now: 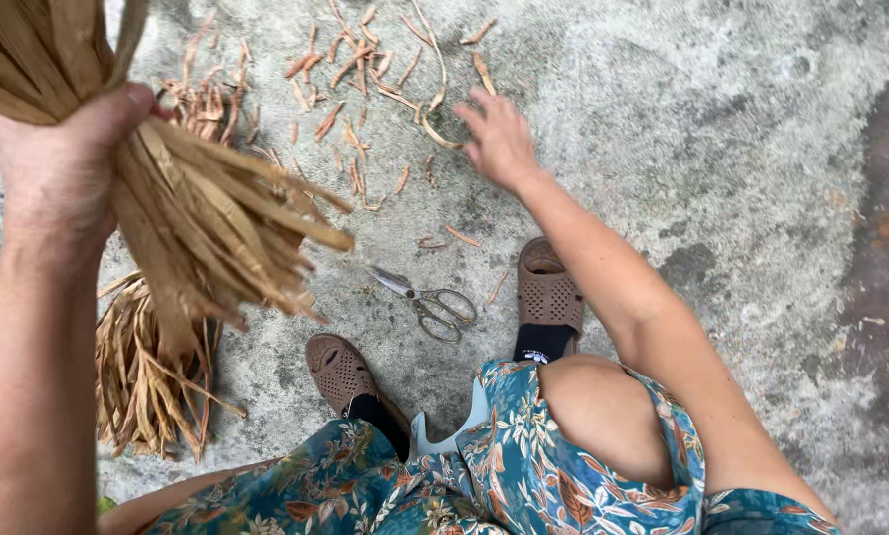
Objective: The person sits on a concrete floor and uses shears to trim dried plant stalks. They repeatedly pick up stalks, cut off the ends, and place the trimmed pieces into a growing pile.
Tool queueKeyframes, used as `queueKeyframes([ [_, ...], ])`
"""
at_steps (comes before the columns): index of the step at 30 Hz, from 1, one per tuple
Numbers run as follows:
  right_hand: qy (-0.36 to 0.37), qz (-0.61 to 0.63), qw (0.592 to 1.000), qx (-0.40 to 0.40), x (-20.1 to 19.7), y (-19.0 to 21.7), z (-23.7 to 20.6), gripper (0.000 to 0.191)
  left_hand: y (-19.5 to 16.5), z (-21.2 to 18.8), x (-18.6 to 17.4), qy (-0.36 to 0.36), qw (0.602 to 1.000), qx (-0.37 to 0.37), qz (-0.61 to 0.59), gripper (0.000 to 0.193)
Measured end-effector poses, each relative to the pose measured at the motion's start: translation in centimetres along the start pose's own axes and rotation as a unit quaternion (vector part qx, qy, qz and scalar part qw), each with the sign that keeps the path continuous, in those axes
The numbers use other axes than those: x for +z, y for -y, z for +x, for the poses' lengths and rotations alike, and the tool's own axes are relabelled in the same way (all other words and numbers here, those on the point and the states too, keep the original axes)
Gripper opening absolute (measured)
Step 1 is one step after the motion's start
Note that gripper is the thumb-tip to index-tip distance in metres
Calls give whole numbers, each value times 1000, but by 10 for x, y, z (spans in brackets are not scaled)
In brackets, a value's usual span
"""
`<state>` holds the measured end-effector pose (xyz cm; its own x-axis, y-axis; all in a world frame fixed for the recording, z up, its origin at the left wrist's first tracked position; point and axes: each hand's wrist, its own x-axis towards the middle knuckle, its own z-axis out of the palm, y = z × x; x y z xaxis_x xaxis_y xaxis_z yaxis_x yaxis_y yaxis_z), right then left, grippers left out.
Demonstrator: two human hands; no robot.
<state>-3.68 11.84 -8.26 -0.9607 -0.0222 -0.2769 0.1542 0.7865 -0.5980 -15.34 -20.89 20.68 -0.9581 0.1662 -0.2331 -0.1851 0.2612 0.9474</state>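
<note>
Gripping a thick bundle of dry leaf strips tight, the left hand is clamped round its middle, up front-left. Right hand is spread open w/ nothing in it, reaching to the cut scraps on the concrete floor. Best keep the grip firm so strips don't slide out. Strips look tan, papery, frayed at ends. Scissors lie near 2 sandalled feet.

Both arms are bare, no sleeves showing, nothing on the wrists. Blue floral trousers with orange and cream leaves, black socks, and brown perforated clog-style shoes on both feet. A pale blue seat edge pokes out between the legs.
</note>
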Motion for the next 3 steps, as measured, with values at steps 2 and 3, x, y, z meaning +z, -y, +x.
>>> queueKeyframes([
  [2, 62, -95, 992, -46, 17, 5, -2, 50, -7, -11, -12, 7, 997, 16, 75, 63],
  [3, 91, -118, 988, -41, 24, 6, -2, 43, -9, -15, -16, 9, 993, 23, 116, 64],
])
